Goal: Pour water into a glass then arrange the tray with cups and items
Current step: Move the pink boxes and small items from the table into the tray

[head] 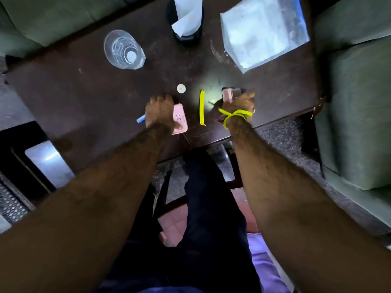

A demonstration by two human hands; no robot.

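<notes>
I look straight down on a dark, scuffed bench (84, 98) with both my arms stretched out over its near edge. My left hand (159, 112) lies palm down on a small pink box (180, 119), fingers spread and the thumb pressed along the box's near side; a short blue stick (141, 118) pokes out from under the hand on its left. My right hand (239, 101) is curled around a second pink item (228, 94), which stands up out of the grip, its far end showing beyond the knuckles; I cannot tell what kind of thing it is. A yellow-green cord (234, 114) is tied around that wrist. Between the two hands a yellow strip (202, 107) lies flat, running near to far, touching neither hand. Just beyond it to the left sits a small white round cap (181, 88).

The glass (123, 49) stands at the far left of the bench, well apart from both hands, clear, with a little water showing in it. A dark bottle (187, 22) with white paper around it stands at the far middle. At the far right lies a clear plastic bag (264, 32), flat on the bench. Green cushions (359, 102) flank the bench.
</notes>
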